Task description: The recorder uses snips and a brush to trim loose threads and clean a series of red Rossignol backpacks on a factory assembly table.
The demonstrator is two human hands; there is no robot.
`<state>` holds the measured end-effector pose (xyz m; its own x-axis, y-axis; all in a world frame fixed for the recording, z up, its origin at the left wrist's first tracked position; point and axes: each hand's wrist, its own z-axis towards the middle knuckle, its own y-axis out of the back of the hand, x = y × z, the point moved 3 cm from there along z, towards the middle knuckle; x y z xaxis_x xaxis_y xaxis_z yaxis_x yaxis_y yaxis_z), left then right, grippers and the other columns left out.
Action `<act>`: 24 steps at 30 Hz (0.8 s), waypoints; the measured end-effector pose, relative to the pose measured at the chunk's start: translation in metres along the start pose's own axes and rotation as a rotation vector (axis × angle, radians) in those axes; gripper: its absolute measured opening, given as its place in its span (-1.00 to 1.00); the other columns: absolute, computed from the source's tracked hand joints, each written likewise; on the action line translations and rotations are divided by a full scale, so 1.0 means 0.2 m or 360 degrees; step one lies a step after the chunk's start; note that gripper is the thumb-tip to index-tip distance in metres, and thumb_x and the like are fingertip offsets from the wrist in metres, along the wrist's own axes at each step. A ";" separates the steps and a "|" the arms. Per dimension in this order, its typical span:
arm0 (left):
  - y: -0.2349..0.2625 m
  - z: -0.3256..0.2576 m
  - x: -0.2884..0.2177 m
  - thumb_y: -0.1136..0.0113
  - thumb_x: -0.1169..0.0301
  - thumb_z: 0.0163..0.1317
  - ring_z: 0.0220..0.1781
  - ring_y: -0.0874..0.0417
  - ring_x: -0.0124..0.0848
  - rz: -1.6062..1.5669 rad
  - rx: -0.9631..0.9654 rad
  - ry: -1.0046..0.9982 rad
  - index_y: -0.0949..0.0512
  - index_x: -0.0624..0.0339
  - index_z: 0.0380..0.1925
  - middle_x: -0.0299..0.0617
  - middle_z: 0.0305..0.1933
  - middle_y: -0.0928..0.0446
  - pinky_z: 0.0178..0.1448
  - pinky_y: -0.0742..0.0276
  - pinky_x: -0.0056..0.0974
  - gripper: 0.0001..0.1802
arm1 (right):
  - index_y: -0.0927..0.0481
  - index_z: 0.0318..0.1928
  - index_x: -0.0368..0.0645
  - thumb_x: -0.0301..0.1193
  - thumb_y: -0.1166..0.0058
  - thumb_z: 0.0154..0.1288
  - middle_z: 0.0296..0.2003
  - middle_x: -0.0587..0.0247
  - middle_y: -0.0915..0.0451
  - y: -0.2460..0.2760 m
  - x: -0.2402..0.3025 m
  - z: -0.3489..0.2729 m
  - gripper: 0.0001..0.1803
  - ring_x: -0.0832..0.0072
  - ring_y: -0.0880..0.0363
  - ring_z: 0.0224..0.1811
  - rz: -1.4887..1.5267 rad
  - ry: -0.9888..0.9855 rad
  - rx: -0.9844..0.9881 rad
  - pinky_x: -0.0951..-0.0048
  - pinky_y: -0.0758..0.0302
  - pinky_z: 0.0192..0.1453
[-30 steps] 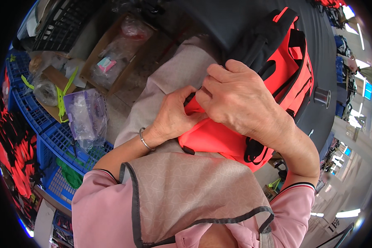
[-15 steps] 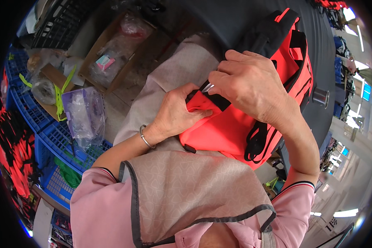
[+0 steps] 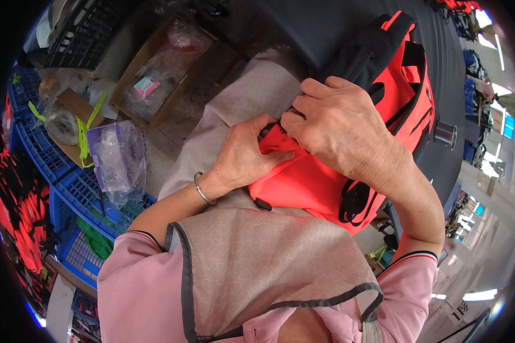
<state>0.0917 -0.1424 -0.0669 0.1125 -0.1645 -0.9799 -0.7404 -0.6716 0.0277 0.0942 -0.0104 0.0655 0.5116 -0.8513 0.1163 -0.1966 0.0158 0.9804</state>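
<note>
A bright red-orange backpack (image 3: 303, 186) with black straps and trim lies across my lap and the edge of a dark surface. My left hand (image 3: 243, 151) pinches a fold of its red fabric, thumb on top and fingers behind. Right beside it, my right hand (image 3: 340, 123) is closed with curled fingers over the same part of the bag. Whatever its fingertips hold is hidden behind them. A black strap loop (image 3: 355, 200) hangs on the bag below my right wrist.
A dark machine or table surface (image 3: 292, 26) is ahead. To the left are a cardboard box (image 3: 117, 94) holding plastic bags, a purple box (image 3: 106, 163) with clear wrap, and blue crates (image 3: 77, 186). A metal cylinder (image 3: 445, 135) stands right of the bag.
My right hand has moved slightly down and left, toward my left fingers. A small silvery piece and black band seen by its fingertips are now covered. My left hand keeps its place.
</note>
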 end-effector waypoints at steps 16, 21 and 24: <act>0.00 0.00 -0.01 -0.47 0.32 -0.04 -0.24 -0.72 -0.18 -0.0081 -0.0042 -0.0022 -0.55 0.31 -0.25 0.02 -0.32 -0.66 -0.12 -0.60 -0.16 -0.59 | -0.58 -0.55 -0.13 -0.35 -0.22 -0.17 -0.60 0.41 -0.45 -0.01 0.11 0.05 -0.84 0.49 -0.46 -0.33 -0.0429 0.0160 0.0075 0.48 -0.36 -0.30; 0.00 -0.01 0.00 -0.49 0.32 -0.05 -0.27 -0.71 -0.20 -0.0047 -0.0085 -0.0026 -0.55 0.31 -0.26 0.01 -0.33 -0.65 -0.13 -0.60 -0.18 -0.58 | -0.57 -0.53 -0.13 -0.35 -0.23 -0.16 -0.61 0.40 -0.44 -0.04 0.09 0.04 -0.84 0.48 -0.48 -0.32 -0.0328 0.0164 -0.0016 0.46 -0.40 -0.32; -0.01 -0.01 0.02 -0.53 0.31 -0.09 -0.29 -0.70 -0.22 -0.0085 -0.0103 -0.0071 -0.56 0.32 -0.27 0.00 -0.35 -0.65 -0.14 -0.60 -0.19 -0.55 | -0.54 -0.48 -0.11 -0.35 -0.26 -0.05 -0.58 0.36 -0.49 -0.05 0.01 0.00 -0.82 0.40 -0.55 -0.30 -0.0099 -0.0033 -0.0123 0.37 -0.52 -0.30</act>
<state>0.0951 -0.1426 -0.0709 0.1200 -0.0960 -0.9881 -0.6898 -0.7239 -0.0135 0.0963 -0.0124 0.0549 0.5035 -0.8624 0.0522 -0.0993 0.0023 0.9951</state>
